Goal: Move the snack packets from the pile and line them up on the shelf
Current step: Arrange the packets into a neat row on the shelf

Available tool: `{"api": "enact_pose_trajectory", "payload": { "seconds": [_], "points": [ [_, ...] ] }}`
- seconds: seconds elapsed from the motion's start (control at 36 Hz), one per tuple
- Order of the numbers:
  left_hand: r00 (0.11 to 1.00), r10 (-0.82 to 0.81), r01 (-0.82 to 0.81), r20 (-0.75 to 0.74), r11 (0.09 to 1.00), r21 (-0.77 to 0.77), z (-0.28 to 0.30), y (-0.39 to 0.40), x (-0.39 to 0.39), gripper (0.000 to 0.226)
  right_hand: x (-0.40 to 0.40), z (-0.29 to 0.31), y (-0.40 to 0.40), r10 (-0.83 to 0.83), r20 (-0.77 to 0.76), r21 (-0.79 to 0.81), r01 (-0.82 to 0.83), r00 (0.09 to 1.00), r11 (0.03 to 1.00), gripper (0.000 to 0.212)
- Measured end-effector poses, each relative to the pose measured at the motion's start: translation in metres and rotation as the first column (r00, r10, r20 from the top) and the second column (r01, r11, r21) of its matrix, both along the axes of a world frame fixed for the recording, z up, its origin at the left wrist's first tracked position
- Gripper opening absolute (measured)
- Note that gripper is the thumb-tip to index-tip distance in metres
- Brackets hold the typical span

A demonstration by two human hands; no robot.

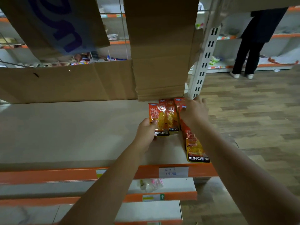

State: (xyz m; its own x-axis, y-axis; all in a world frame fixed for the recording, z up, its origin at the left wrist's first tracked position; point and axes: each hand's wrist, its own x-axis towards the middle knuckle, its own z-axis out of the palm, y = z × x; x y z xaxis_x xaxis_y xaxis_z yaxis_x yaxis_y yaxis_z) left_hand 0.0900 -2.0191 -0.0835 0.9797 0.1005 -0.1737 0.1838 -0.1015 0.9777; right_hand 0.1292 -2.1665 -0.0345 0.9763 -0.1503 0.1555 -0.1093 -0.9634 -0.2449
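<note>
I see the orange snack packets (164, 117) at the right end of the shelf (65, 135), overlapping in a short row against the cardboard (160, 62), with one packet (195, 146) lying nearer the front edge. My left hand (146, 133) pinches the leftmost packet's lower corner. My right hand (194, 112) lies over the right-hand packets; whether it grips one, I cannot tell. I judge the lining-up step is in hand. Next, I would square these edges, then bring the front packet into the row.
</note>
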Motion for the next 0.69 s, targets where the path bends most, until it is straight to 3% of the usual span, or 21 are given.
{"api": "enact_pose_trajectory", "payload": {
  "seconds": [0.14,0.33,0.44,0.58,0.69],
  "points": [
    [0.999,-0.04,0.041,-0.01,0.968,0.247,0.0,-0.019,0.007,0.028,-0.001,-0.001,-0.02,-0.011,-0.033,-0.014,0.01,0.999,1.0,0.046],
    [0.997,-0.074,0.05,0.019,0.819,0.572,0.005,-0.028,0.008,0.029,0.0,-0.008,-0.028,-0.026,-0.053,-0.027,0.025,0.998,0.999,0.049],
    [0.993,-0.114,0.066,0.019,0.694,0.717,0.006,-0.028,0.008,0.031,0.001,-0.01,-0.03,-0.008,-0.058,-0.021,0.007,0.998,1.0,0.051],
    [0.985,-0.166,0.106,-0.039,0.418,0.902,0.007,-0.024,0.012,0.042,0.001,-0.009,-0.034,0.012,-0.05,0.024,-0.011,0.999,1.0,0.051],
    [0.982,-0.179,0.118,-0.064,0.311,0.943,0.013,-0.021,0.017,0.044,0.003,-0.01,-0.039,0.02,-0.053,0.028,-0.019,0.998,0.999,0.045]
  ]
}}
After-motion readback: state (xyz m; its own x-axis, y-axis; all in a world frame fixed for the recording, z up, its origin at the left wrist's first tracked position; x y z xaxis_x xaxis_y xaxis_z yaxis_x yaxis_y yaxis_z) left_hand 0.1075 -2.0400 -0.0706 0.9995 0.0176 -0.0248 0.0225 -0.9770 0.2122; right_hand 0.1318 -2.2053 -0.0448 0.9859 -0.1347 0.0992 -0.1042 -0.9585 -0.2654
